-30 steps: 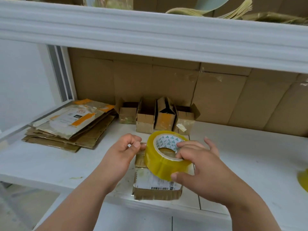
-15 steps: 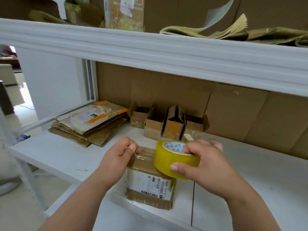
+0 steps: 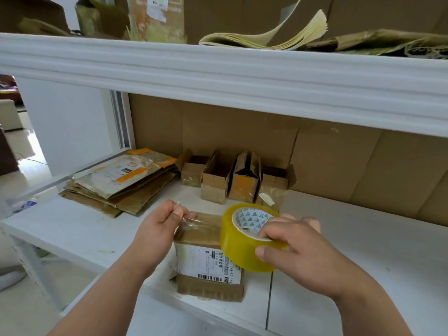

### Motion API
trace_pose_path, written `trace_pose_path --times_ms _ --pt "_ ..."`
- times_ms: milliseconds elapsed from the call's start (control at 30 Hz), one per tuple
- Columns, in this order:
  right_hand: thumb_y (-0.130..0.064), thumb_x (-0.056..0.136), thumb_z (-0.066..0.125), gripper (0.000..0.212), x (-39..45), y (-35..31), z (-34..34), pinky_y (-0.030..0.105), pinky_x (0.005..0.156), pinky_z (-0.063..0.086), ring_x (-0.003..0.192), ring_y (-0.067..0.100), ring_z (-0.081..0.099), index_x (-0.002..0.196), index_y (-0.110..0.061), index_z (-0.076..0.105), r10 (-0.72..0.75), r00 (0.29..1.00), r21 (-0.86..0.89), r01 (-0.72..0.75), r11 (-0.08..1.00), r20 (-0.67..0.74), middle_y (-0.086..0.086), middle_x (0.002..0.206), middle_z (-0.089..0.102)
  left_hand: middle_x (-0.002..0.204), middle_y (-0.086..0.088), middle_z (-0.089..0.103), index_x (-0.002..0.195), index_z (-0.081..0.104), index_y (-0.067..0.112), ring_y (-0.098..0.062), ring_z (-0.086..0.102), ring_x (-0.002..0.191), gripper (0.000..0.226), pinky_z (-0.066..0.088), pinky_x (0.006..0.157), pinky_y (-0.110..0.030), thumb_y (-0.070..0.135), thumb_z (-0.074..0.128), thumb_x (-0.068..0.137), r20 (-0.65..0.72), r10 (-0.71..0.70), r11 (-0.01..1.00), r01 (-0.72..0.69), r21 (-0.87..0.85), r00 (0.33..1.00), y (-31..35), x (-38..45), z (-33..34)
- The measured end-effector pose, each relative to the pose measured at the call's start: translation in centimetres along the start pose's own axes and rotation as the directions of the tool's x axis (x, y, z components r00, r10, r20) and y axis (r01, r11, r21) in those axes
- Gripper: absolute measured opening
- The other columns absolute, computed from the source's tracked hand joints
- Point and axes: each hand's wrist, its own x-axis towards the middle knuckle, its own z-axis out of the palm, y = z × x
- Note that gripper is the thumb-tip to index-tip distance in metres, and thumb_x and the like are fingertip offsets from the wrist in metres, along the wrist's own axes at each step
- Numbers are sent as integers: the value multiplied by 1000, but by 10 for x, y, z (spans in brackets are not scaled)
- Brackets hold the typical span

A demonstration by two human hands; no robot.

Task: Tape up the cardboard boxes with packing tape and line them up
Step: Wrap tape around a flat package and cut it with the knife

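A small closed cardboard box (image 3: pixel 208 263) with a white shipping label stands at the front edge of the white shelf (image 3: pixel 363 243). My right hand (image 3: pixel 298 248) grips a roll of yellowish packing tape (image 3: pixel 244 241) just above the box's right side, fingers in its core. My left hand (image 3: pixel 157 226) pinches the free end of the clear tape (image 3: pixel 191 220), which stretches from the roll leftward over the box's top. Several small open cardboard boxes (image 3: pixel 238 179) stand in a row against the cardboard back wall.
A stack of flattened cardboard and mailers (image 3: pixel 121 180) lies at the shelf's left rear. An upper white shelf (image 3: pixel 218 76) hangs overhead, carrying cardboard and curled paper. The floor shows to the left, beyond the shelf's edge.
My left hand has drawn the tape end leftward away from the roll, so a clear strip now spans the box top. The view has shifted and tilted up a little.
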Motion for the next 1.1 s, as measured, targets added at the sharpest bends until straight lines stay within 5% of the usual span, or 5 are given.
trace_pose_path --times_ms 333,500,833,933,1100 --pt "-81 67 45 49 -4 6 -14 25 64 33 77 14 45 76 -36 60 81 959 142 -44 989 -270 -14 62 56 93 17 72 93 58 17 -4 69 97 24 48 82 -30 28 40 102 -2 271 944 -265 194 963 -12 -2 0" --pt "-73 66 66 62 -3 6 -17 13 47 34 47 3 38 57 -13 51 281 896 363 -149 920 -345 -11 49 37 92 5 74 89 61 13 -12 71 97 26 51 92 -43 26 43 102 -17 205 973 -203 107 979 -6 -1 1" --pt "-68 54 67 56 1 19 -20 29 58 42 57 17 56 65 -13 66 267 948 589 -119 800 -172 5 60 58 93 -3 58 93 55 -1 -24 75 89 21 46 90 -36 7 39 104 -55 26 985 -35 -169 998 3 -2 -3" --pt "-84 48 68 72 -3 21 -22 28 57 44 58 16 59 69 -15 69 279 948 567 -145 811 -156 6 62 62 89 -11 58 89 54 2 -27 75 89 20 44 96 -39 6 39 102 -46 -26 975 15 -221 999 4 -1 -4" --pt "-70 63 66 52 -8 30 -16 25 55 40 49 2 51 64 -18 67 440 887 372 -366 853 -137 -5 57 59 82 -24 61 92 55 6 -36 72 94 22 49 90 -47 3 35 99 -50 -186 896 149 -418 981 -2 0 -13"
